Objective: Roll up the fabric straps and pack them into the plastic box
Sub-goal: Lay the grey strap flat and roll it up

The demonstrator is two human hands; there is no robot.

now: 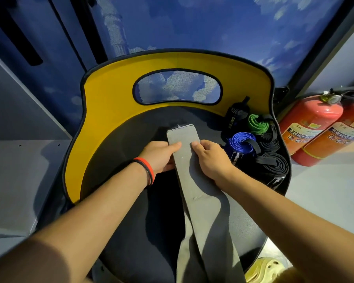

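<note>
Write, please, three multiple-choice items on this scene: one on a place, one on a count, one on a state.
1. Where do the rolled straps lie?
A. on the seat, right side
B. on the floor
C. on the seat, left side

2. How many fire extinguishers are in view?
A. one
B. two
C. four

3. How is the grey strap?
A. rolled tight
B. flat, unrolled
C. knotted

Answers:
1 A, they cluster beside the right hand.
2 B, two red cylinders show side by side.
3 B, it lies flat, held by the left hand and the right hand.
</note>
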